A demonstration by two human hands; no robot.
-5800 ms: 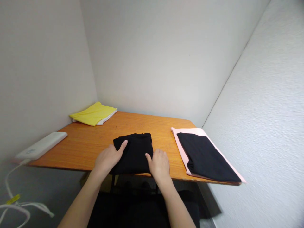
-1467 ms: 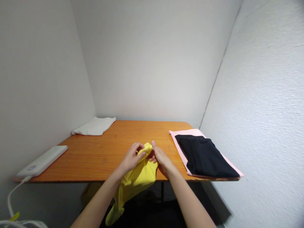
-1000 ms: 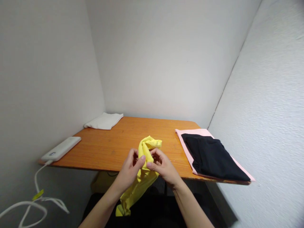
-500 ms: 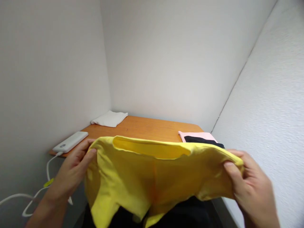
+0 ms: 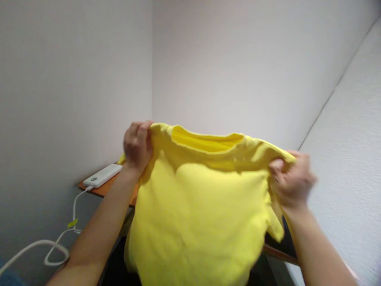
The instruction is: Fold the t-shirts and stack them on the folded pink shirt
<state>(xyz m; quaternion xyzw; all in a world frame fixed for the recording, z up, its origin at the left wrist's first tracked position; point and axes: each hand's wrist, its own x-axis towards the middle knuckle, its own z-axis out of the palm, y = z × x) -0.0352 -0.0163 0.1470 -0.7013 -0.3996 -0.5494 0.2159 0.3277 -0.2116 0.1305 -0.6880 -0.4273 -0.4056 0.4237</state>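
A yellow T-shirt (image 5: 202, 206) hangs stretched out in front of me, its round neckline at the top and its body falling down out of the picture. My left hand (image 5: 138, 145) is closed on one shoulder of it, and my right hand (image 5: 293, 178) grips the opposite shoulder, slightly lower and blurred by motion. One short sleeve dangles below my right hand. The lower hem is cut off by the bottom of the picture.
Behind the shirt is a wooden table (image 5: 102, 192), mostly hidden. On its left corner lies a white power bank (image 5: 102, 175) with a white cable (image 5: 74, 204) hanging off the edge. Pale walls (image 5: 238, 71) close in on the left, the back and the right.
Both hands have risen with the T-shirt and moved closer together. Its body now hangs unfolded and covers most of the table, including the white cloth and the pink and black ones.
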